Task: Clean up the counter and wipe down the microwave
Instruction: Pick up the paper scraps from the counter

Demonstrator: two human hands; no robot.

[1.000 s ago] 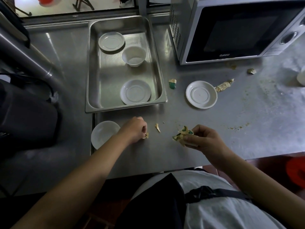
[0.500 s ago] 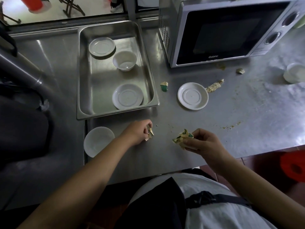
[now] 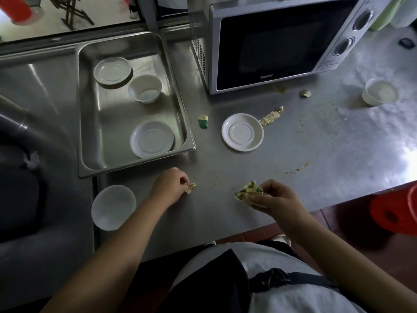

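Pinching a small scrap [image 3: 191,187] at lower centre, the left hand [image 3: 168,189] gathers litter; the right hand [image 3: 274,199] grips a crumpled wad [image 3: 247,190]. Wrappers, crumbs and a plate [image 3: 242,132] remain mid-counter; the microwave [image 3: 277,41], upper right, looks unwiped.

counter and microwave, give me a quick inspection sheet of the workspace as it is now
surface: steel counter, crumbs and smears on its right half
job's things: microwave door closed; wrappers scattered in front of it
clutter: tray holding two plates and a bowl; loose plate; bowl at left edge; cup at right
grips: left hand pinches a scrap; right hand holds a wad
cables: nothing seen
surroundings: red stool at right; window behind
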